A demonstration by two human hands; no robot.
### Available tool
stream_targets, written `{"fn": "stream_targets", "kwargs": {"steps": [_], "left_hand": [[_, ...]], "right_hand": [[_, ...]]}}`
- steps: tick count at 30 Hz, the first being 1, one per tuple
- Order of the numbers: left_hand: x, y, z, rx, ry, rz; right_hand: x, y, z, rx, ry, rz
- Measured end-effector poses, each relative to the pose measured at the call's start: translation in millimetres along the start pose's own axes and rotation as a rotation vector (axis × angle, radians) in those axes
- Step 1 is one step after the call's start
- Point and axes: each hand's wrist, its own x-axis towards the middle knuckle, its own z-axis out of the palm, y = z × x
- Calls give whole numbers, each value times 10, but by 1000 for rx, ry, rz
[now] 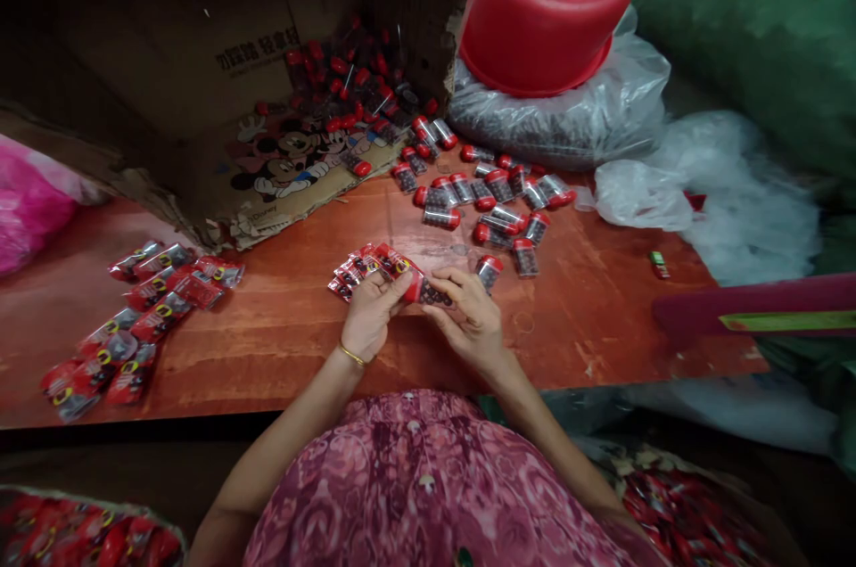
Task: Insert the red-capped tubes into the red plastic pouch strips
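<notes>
My left hand [372, 314] is closed, its thumb pressed on a red printed packet [413, 285]. My right hand [473, 319] pinches a small clear bottle of dark beads [438, 296], whose other end is at or inside the packet; which, I cannot tell. Beyond my left fingers lies a fanned stack of flat red packets [349, 269], partly hidden by that hand. Just past my right hand is a loose red-capped bottle [489, 271]. More red-capped bottles [499, 185] are scattered farther back on the red-brown table [575, 308].
On the left lies a pile of red-wrapped bottles [157, 317]. An open cardboard box [193, 148] on its side spills bottles at the back. A red tub [552, 5] sits upside down on a plastic bag [555, 130]. A purple bar [695, 310] juts in from the right.
</notes>
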Motion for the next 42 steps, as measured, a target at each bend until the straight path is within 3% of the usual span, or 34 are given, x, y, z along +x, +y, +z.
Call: {"fn": "stream_targets", "kwargs": {"steps": [10, 15, 22, 30, 33, 36, 42], "left_hand": [[38, -106, 74, -210, -8, 19], [20, -152, 98, -233, 68, 49], [-33, -147, 111, -216, 13, 84], [71, -125, 153, -268, 11, 73], [55, -114, 170, -257, 60, 81], [35, -80, 154, -244, 124, 95], [39, -110, 96, -92, -11, 178]], "right_hand": [[21, -95, 256, -137, 224, -11], [27, -106, 244, -136, 235, 45], [6, -92, 259, -162, 240, 32], [115, -171, 316, -68, 216, 16], [133, -169, 362, 7, 188, 84], [99, -130, 363, 183, 144, 254], [100, -94, 332, 554, 87, 553]]}}
